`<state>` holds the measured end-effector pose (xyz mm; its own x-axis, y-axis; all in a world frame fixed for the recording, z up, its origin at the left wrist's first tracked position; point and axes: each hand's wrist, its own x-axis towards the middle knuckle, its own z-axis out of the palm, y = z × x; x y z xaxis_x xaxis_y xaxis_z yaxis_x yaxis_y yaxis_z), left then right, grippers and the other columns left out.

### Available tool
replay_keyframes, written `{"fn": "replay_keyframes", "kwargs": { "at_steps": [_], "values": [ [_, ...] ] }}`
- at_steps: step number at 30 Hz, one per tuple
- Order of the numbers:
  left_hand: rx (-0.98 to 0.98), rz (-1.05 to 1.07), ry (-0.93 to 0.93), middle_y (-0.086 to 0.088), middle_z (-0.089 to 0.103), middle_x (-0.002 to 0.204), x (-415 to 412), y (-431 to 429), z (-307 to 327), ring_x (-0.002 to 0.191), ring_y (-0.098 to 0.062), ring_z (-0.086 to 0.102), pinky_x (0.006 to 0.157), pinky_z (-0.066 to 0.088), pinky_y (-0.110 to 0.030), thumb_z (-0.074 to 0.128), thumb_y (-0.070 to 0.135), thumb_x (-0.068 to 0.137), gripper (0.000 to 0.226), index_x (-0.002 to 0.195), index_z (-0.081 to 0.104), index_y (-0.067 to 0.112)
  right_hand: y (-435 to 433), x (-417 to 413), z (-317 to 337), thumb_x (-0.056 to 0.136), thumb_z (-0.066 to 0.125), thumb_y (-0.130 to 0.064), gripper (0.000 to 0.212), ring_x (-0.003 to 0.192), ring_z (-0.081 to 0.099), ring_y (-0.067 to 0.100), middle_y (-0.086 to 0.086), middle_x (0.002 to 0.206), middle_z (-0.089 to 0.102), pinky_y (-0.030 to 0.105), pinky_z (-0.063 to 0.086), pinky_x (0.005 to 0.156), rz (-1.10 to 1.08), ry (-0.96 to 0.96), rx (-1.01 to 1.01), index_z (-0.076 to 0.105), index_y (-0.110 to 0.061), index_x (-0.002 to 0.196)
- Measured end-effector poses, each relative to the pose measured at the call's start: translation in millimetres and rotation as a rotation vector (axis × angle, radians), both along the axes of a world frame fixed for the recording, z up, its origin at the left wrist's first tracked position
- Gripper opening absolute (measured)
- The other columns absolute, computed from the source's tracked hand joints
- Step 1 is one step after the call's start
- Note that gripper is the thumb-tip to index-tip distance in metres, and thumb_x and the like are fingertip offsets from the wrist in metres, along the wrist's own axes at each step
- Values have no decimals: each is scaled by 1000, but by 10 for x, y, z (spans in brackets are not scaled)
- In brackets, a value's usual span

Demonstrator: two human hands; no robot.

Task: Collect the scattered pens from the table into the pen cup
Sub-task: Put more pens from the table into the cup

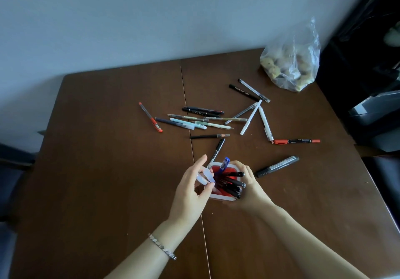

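A white pen cup [223,197] with a red inside stands near the middle of the brown table [108,159]. It holds several black pens and a blue-capped pen [225,163]. My right hand [249,183] wraps the cup's right side. My left hand [191,189] is at the cup's left rim, fingertips pinching pale translucent pens [205,177] whose lower ends dip into the cup. Several pens lie scattered beyond the cup: a red pen [150,117], a red marker [296,141], a thick black marker [278,166], a black pen [217,150] just behind the cup.
A clear plastic bag [292,62] of small roundish things sits at the table's far right corner. A seam runs down the tabletop's middle. Dark furniture stands past the right edge, and a wall rises behind the table.
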<state>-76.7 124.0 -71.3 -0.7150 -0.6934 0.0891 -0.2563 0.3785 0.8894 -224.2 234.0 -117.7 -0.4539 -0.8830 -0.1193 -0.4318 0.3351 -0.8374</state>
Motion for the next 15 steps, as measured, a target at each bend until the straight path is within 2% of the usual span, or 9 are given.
{"fn": "replay_keyframes", "kwargs": {
  "at_steps": [2, 4, 7, 10, 13, 15],
  "values": [
    [-218, -90, -25, -6, 60, 114, 46, -41, -60, 108, -12, 56, 92, 49, -17, 63, 19, 85, 41, 124, 53, 23, -9, 11, 14, 53, 85, -22, 89, 113, 36, -12, -5, 124, 43, 23, 46, 93, 0, -5, -8, 34, -37, 124],
    [-324, -155, -92, -12, 60, 124, 67, -35, -116, 117, -16, 51, 95, 49, -22, 60, 24, 89, 37, 124, 57, 14, -15, 27, 20, 54, 85, -25, 84, 115, 38, -5, -10, 122, 44, 17, 44, 94, -6, 10, -38, 37, -35, 123],
    [-439, -210, -149, -10, 43, 144, 94, 18, -142, 129, -19, 41, 101, 43, -27, 45, 29, 96, 42, 136, 43, 16, -16, 46, 45, 55, 85, -29, 78, 114, 41, 4, -10, 121, 46, 17, 44, 93, -16, 23, -59, 45, -24, 122],
    [-454, -173, -145, -5, 35, 147, 114, 38, -112, 133, -18, 36, 106, 36, -23, 28, 31, 101, 43, 140, 33, 15, -25, 63, 75, 58, 83, -34, 71, 110, 43, 5, -13, 120, 48, 18, 44, 90, -27, 60, -97, 49, -23, 119],
    [-448, -233, -257, -4, 34, 149, 102, 55, -111, 139, -19, 27, 109, 35, -35, 19, 32, 101, 46, 142, 31, 14, -34, 82, 71, 57, 85, -36, 70, 111, 43, 3, -17, 120, 47, 14, 43, 90, -36, 63, -107, 50, -25, 117],
    [-401, -294, -334, 4, 17, 154, 85, 67, -99, 145, -14, 13, 114, 24, -36, 13, 41, 99, 52, 146, 25, 21, -32, 81, 48, 56, 85, -39, 75, 113, 42, 4, -14, 123, 47, 9, 40, 91, -25, 39, -97, 49, -22, 120]
  ]
}}
